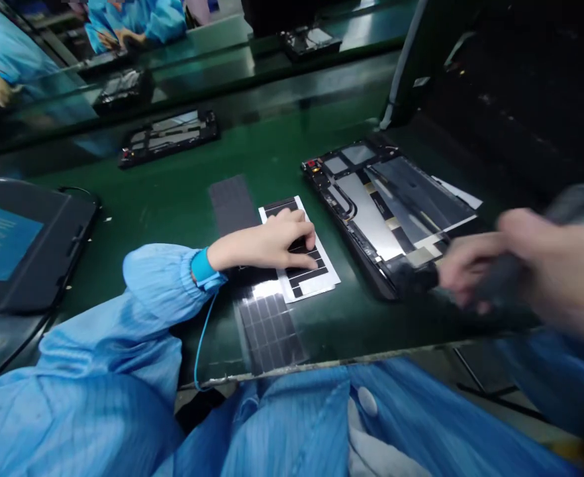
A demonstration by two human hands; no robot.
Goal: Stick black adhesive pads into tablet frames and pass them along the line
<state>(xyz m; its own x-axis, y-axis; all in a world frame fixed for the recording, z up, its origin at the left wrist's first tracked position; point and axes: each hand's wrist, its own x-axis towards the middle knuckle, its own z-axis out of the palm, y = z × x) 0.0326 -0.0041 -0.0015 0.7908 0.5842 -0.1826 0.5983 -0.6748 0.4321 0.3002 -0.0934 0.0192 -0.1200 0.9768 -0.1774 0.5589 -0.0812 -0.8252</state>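
Note:
My left hand [277, 245] lies on a white-backed sheet of black adhesive pieces [322, 270], thumb and fingers apart. A blue wrist strap [203, 268] circles that wrist. My right hand [545, 271], smeared by motion, is closed around a dark tool [575, 202] whose kind I cannot make out. A black blurred end [414, 277] shows beyond its fingers, by the near edge of an open tablet-like device [366, 212]. The device's metal plates, ribbon cable and inner parts are exposed. Under my left wrist runs a dark strip marked in a grid [267, 324].
Another open device [170, 136] lies farther back on the green bench [252, 146]. To the left is a black case with a blue label [6, 242]. Co-workers' blue sleeves [160, 20] and more devices [309, 41] are across the bench. A grey post [404, 66] rises at right.

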